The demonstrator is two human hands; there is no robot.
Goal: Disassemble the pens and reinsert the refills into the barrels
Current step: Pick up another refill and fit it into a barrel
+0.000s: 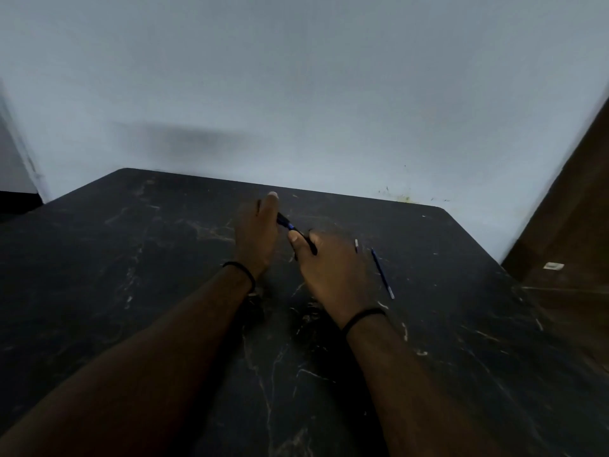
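A dark pen [291, 226] with a blue band spans the gap between my two hands above the black marble table [131, 258]. My left hand [255, 235] grips its far end, and my right hand [329, 265] holds its near end between thumb and fingers. A thin blue refill [382, 273] lies on the table just right of my right hand. A small pale piece [356, 245] rests beside the refill's far end. Most of the pen is hidden inside my fingers.
The table's far edge meets a pale wall [296, 94]. A brown wooden surface [566, 225] stands at the right, past the table's right corner. Both wrists wear black bands.
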